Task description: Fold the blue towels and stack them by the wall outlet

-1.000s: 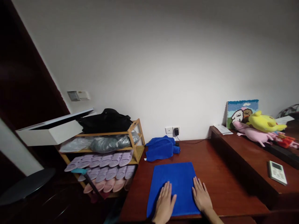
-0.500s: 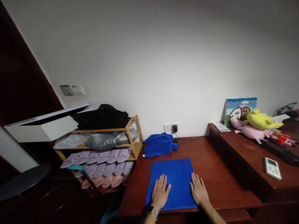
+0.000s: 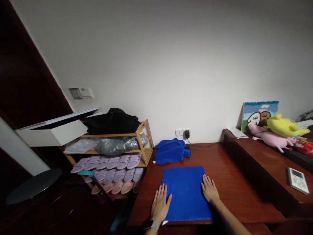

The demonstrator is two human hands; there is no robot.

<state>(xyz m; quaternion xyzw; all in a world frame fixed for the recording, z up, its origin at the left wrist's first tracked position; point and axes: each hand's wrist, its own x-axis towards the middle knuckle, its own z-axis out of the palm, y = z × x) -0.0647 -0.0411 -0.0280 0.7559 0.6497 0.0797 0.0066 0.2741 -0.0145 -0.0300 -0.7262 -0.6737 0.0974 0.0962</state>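
Observation:
A blue towel (image 3: 187,192) lies flat and squared on the reddish-brown wooden table (image 3: 234,195), with a small white tag showing at its near left corner. My left hand (image 3: 160,204), with a watch on the wrist, rests palm down on the towel's left edge, fingers stretched out. On the opposite side, my right hand (image 3: 210,190) lies flat over the right edge, its fingers extended. Behind the flat towel, a loosely heaped blue cloth (image 3: 170,151) sits near the wall.
Left of the table stands a wooden rack (image 3: 144,143) with slippers (image 3: 112,162), plastic-wrapped items and a black bag (image 3: 113,121). A raised ledge (image 3: 259,153) on the right carries plush toys (image 3: 281,125) and a white remote (image 3: 298,180). A charger (image 3: 187,134) is plugged in.
My left hand has slid outward from the towel's interior to its left edge. My right hand has shifted slightly up along the right edge. The camera view has turned a little left.

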